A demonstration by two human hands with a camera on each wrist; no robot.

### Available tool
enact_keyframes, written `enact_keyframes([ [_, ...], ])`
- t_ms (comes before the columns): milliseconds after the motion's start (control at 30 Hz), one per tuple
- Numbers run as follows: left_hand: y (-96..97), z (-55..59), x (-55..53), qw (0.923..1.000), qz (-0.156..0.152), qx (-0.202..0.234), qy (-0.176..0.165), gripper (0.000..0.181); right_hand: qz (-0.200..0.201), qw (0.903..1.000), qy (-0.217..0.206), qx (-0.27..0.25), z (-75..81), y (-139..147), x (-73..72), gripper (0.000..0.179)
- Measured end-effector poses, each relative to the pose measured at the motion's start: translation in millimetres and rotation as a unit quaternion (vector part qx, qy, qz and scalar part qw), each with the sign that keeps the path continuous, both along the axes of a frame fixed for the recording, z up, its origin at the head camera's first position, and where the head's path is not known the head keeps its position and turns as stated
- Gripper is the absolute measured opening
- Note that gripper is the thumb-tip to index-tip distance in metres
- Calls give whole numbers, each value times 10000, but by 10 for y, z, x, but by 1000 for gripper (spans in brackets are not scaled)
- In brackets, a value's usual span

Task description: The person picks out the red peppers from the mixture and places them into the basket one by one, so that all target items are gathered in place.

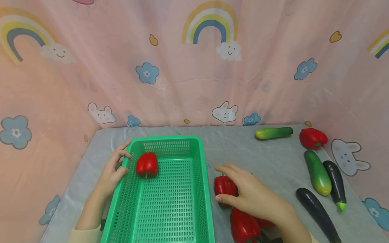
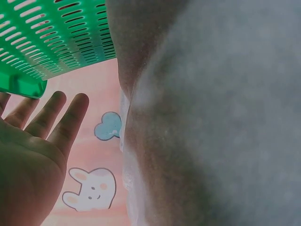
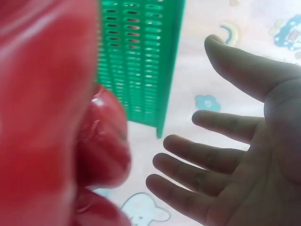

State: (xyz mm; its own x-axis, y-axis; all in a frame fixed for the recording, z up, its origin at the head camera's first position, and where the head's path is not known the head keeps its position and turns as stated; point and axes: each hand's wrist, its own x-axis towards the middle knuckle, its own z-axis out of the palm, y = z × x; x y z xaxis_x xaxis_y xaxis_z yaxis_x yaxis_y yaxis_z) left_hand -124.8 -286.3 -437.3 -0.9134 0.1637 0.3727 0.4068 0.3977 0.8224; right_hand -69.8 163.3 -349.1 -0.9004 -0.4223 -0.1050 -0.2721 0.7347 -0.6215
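My left hand (image 1: pixel 111 172) touches the left rim of a green perforated plastic basket (image 1: pixel 208 202), its fingers fairly straight in the left wrist view. One red bell pepper (image 1: pixel 147 164) stands inside, near the basket's upper left corner. To the right of the basket, my right hand (image 1: pixel 252 192) hovers over another red bell pepper (image 1: pixel 224 186), thumb and fingers spread on either side of it. The right wrist view shows the fingers extended and apart from the peppers. More red bell peppers (image 1: pixel 244 226) lie under the right wrist, partly hidden.
On the grey cloth's right side lie a cucumber-like green vegetable (image 1: pixel 273 133), a red bell pepper (image 1: pixel 313 138), a second green one (image 1: pixel 318 172) and two eggplants (image 1: pixel 335 184). A pink patterned curtain (image 1: pixel 188 91) hangs behind and at both sides.
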Motion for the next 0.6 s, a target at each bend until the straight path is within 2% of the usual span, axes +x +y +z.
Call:
enact_keyframes([
  [267, 13, 18, 11, 10000, 0, -24, -87, 39, -86, 9999, -128, 42, -154, 43, -40, 88],
  [467, 4, -4, -5, 9999, -4, 12, -103, 39, -155, 9991, -123, 383, -256, 51, -67, 96],
  [600, -7, -20, -22, 10000, 16, 9, -64, 39, -63, 9986, -40, 514, -304, 54, -95, 97],
])
